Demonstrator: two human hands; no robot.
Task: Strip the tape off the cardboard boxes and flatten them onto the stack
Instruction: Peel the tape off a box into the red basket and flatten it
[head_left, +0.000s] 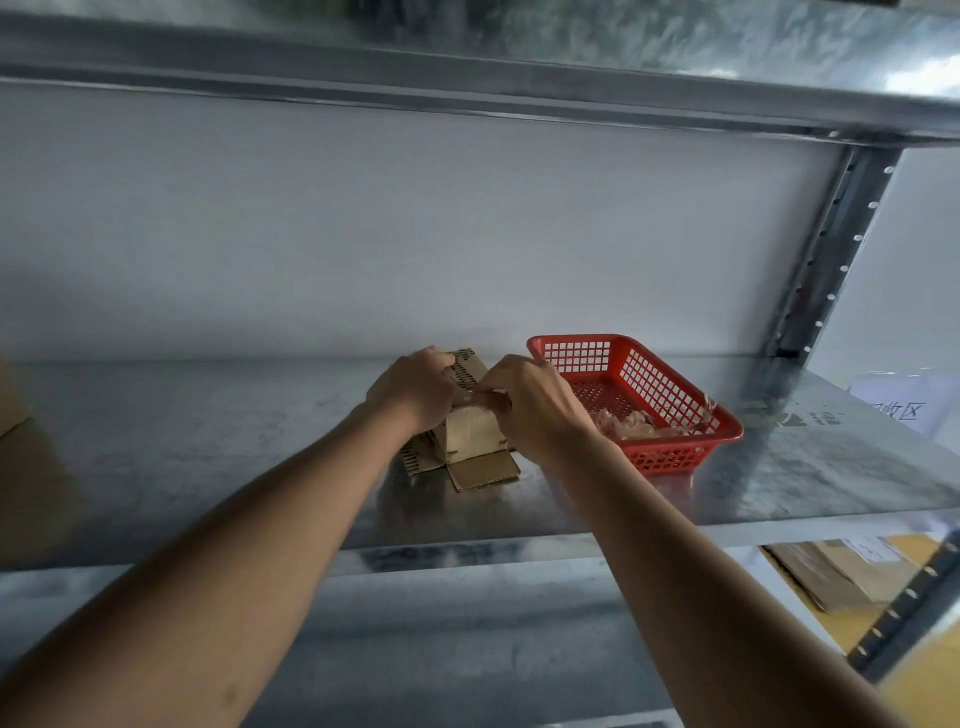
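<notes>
At the far left edge a brown cardboard slab (13, 410) sits on the metal shelf (208, 441); we cannot tell whether it is the stack or another box. Well to its right, near the middle of the shelf, stands the small cardboard box (470, 431) we are working on, its near flaps folded out flat on the metal.

Our left hand (413, 387) curls over the box's top left corner, fingers wrapped round the raised flap. We judge it is there to brace the box so it does not slide while the tape comes away. Our right hand (530, 400) meets it from the other side, fingertips pinched together at the top edge of the box, apparently on a strip of clear tape (475, 399). The tape is hard to make out, so we cannot be sure how much is lifted.

Just beside the right hand sits a red basket (675, 452), holding crumpled clear tape scraps (631, 423). It is close enough for dropping peeled tape, though its near corner crowds the right wrist. Further right, a paper label (893, 410) lies on the shelf, and flattened cardboard (831, 577) shows on the level below.
</notes>
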